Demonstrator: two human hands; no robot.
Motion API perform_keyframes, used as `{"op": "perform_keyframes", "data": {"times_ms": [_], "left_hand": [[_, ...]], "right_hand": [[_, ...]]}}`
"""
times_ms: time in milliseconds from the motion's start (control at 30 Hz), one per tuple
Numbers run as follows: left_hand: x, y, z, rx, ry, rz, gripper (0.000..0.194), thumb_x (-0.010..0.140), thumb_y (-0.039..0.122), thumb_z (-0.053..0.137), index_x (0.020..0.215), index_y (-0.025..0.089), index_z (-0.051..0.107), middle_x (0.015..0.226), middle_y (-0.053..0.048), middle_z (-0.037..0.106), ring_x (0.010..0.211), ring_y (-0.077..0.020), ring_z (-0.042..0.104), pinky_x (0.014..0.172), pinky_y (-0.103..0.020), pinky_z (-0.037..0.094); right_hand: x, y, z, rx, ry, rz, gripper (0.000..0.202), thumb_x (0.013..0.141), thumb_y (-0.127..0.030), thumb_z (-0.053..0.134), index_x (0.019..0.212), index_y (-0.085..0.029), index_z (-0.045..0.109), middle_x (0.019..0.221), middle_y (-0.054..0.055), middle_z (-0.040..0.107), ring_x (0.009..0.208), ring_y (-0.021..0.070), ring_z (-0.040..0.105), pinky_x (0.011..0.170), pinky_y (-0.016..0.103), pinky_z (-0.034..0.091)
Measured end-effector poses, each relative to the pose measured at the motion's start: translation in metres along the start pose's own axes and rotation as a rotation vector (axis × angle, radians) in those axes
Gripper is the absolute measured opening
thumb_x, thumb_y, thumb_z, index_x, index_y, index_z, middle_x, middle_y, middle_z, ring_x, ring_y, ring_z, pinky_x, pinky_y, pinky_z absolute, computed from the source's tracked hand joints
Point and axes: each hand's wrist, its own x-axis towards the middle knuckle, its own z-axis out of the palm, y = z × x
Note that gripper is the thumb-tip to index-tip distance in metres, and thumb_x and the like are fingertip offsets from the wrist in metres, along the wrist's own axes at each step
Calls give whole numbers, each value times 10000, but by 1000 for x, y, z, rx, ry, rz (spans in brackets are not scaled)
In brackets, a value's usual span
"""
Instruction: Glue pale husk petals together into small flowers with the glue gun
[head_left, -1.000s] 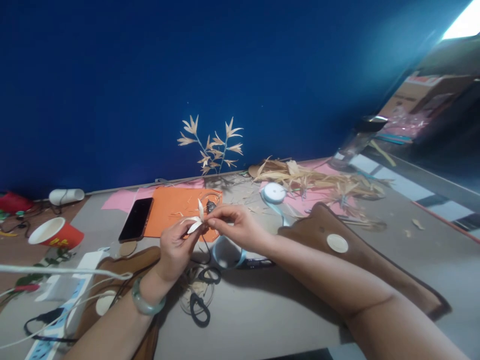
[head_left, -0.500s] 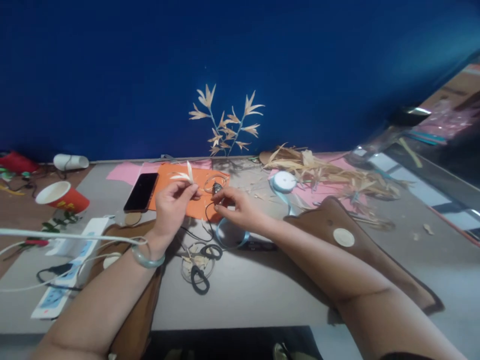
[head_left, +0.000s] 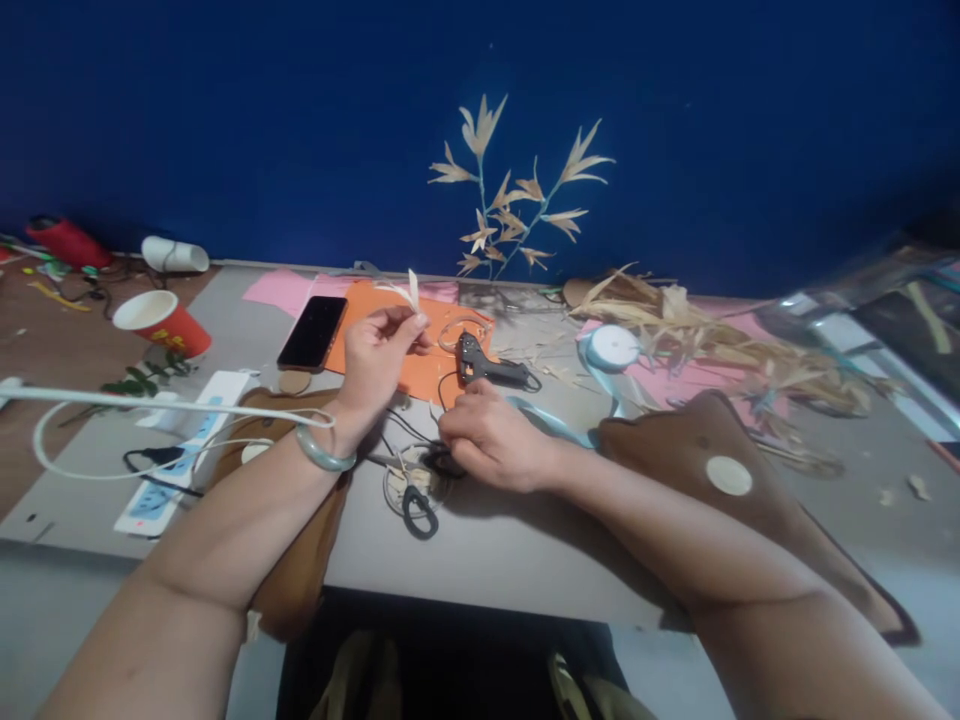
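My left hand [head_left: 382, 350] pinches a pale flower of dried husk petals [head_left: 409, 292] above an orange sheet [head_left: 360, 325]. The petals point up from between thumb and fingers. My right hand [head_left: 491, 437] is closed low over the table, its fingers curled down; whatever they hold is hidden. Just beyond it a black glue gun [head_left: 491, 362] lies at the edge of the orange sheet. Black-handled scissors [head_left: 420, 512] lie to its left, partly covered by the hand. A light blue ribbon [head_left: 551, 420] runs from beside this hand to its spool [head_left: 611, 348].
A branch with husk flowers [head_left: 517, 200] stands upright against the blue wall. Dried husks [head_left: 690, 330] lie at the back right. On the left are a phone [head_left: 313, 332], a red paper cup [head_left: 169, 325] and a power strip [head_left: 187, 450] with cables. Brown cushions [head_left: 675, 470] lie under both forearms.
My right hand has moved from the glue gun down towards the scissors and closed; the gun now shows fully. My left hand keeps the husk flower. The view has shifted.
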Motion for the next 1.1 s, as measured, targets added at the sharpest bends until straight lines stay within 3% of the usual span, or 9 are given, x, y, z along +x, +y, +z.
{"op": "perform_keyframes", "data": {"times_ms": [133,267,533,733,1000,1100], "left_hand": [[-1,-5,1,-16,-24,14,226,731,338,734,763,139,631,604,12,648,538,-93,630,572,-219,557],[-1,-6,1,-13,-47,23,198,749,318,717,765,138,636,609,12,649,543,-88,627,565,-214,551],[-3,-5,2,-28,-73,23,159,756,278,712,767,139,634,611,15,638,530,-78,610,545,-202,547],[-4,-4,3,-46,-66,-9,166,730,269,734,764,143,631,616,21,634,520,-76,610,539,-205,549],[-4,-3,2,-45,-80,-25,213,724,318,740,769,141,629,637,10,650,523,-79,616,541,-207,546],[-4,-4,2,-47,-81,-15,203,728,308,739,771,141,631,632,13,645,515,-77,611,535,-207,545]], "right_hand": [[2,-4,7,-47,-99,-13,206,850,-165,406,657,-172,477,616,10,528,601,139,404,756,322,282],[1,-2,14,-80,-77,-100,264,919,-208,418,722,-155,585,666,46,602,659,154,459,778,331,272],[0,0,19,-21,-185,-246,141,863,-242,566,806,-163,667,711,33,641,697,150,495,774,318,268],[1,3,31,-68,-156,-242,205,908,-198,490,818,-162,670,717,34,604,666,136,474,753,309,281],[2,12,11,334,-171,-174,98,863,-138,525,827,-145,616,781,31,605,702,123,528,710,248,386],[1,10,13,238,-164,-194,80,844,-178,573,852,-154,650,799,33,602,718,133,524,730,266,377]]}}
